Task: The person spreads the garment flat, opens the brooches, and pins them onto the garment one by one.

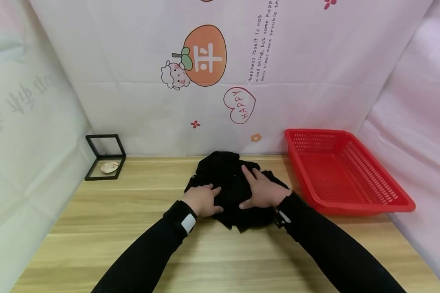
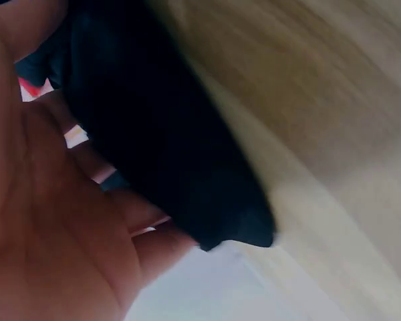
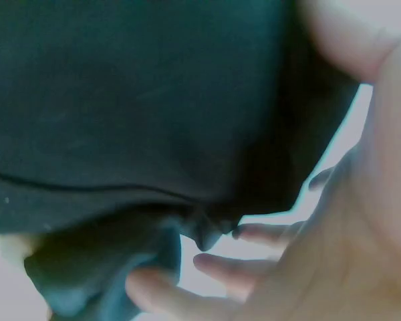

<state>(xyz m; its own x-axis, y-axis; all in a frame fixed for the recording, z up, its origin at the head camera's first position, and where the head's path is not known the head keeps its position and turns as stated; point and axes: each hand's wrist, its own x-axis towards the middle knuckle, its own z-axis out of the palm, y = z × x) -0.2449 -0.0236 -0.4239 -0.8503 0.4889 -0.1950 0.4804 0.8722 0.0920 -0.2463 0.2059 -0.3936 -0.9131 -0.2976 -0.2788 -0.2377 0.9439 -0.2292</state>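
A crumpled black cloth (image 1: 229,183) lies in a heap at the back middle of the wooden table. In the right wrist view a stitched seam runs across the cloth (image 3: 120,120). My left hand (image 1: 201,200) is at its left front side, fingers extended. The left wrist view shows the palm (image 2: 60,221) with the fingertips along the cloth's edge. Over the right part of the heap, my right hand (image 1: 262,189) has its fingers and thumb spread apart. Seen from the right wrist, those fingers (image 3: 234,267) are straight, close beside hanging folds.
A red plastic basket (image 1: 308,179) with perforated sides stands to the right, near the right forearm. At the back left is an open black frame (image 1: 104,178) with a round, pale coin-like disc (image 1: 109,167). Printed white sheets (image 1: 139,118) wall in the table.
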